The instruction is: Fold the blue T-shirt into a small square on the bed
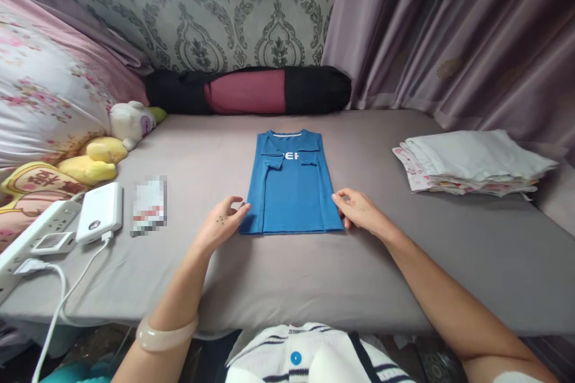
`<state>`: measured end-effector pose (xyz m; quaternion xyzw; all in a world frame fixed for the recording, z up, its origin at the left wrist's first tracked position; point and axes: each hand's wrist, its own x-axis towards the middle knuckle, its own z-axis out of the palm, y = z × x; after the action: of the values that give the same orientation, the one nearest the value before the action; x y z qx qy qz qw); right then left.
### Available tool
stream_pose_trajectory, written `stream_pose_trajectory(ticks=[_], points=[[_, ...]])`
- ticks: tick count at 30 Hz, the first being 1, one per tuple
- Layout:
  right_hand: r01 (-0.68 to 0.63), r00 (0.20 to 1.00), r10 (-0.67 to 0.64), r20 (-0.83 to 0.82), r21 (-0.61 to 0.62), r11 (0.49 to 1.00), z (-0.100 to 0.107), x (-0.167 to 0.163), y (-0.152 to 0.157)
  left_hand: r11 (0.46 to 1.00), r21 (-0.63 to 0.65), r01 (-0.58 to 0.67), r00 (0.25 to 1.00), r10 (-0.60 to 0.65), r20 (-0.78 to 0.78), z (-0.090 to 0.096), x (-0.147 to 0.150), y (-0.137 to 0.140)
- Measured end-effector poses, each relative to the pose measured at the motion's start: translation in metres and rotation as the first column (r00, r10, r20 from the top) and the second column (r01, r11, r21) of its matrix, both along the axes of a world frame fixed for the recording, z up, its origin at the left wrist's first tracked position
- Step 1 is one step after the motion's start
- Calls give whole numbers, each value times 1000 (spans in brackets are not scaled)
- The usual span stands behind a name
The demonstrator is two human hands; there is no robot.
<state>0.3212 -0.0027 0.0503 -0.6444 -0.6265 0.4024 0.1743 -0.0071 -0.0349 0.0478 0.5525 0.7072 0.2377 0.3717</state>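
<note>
Both hands are down on the bed (pixel 404 263), one at each lower corner of the blue shirt (pixel 291 185), which lies flat between them, sleeves already folded inward, collar at the far end. The left hand (pixel 222 221) has its fingertips just touching the near-left edge; the right hand (pixel 359 210) rests against the near-right edge, fingers curled. Neither looks clamped on cloth; both seem loose and unclenched, though whether the right thumb has slipped under the hem, I cannot tell. For a clean fold here, my read is that both corners want pinching evenly, lifted together, and carried straight toward the collar so the side edges stay lined up and the sleeves don't slide out. Beyond the right hand sits a stack (pixel 471 161) of folded clothes; left of the left hand lie a power bank (pixel 99 212), a power strip (pixel 40 228) and a blurred-out packet (pixel 150 204). The shirt's lettering is half covered by the sleeve folds and unreadable. The bolster (pixel 247 91) lies past the shirt. Soft toys (pixel 112 143) are partly hidden by the floral bedding (pixel 45 84).
</note>
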Motion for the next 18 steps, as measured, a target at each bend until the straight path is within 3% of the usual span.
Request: stream_pose_trajectory(ticks=[3,5,10,13,18], points=[[-106,992,98,-76,-106,989,8,2,-6,999,-17,40,994,-38,107,7,2,-6],[-212,971,196,-137,-113,971,13,7,-9,996,-3,90,979,-88,183,12,3,-9],[-510,859,504,-92,-53,859,15,25,-11,961,35,276,928,-276,251,22,-3,-15],[-551,834,551,19,33,834,14,28,-12,931,28,363,915,-362,177,24,-8,-16],[-536,842,498,209,214,817,9,19,-12,883,209,421,907,-416,-70,11,-12,-10]])
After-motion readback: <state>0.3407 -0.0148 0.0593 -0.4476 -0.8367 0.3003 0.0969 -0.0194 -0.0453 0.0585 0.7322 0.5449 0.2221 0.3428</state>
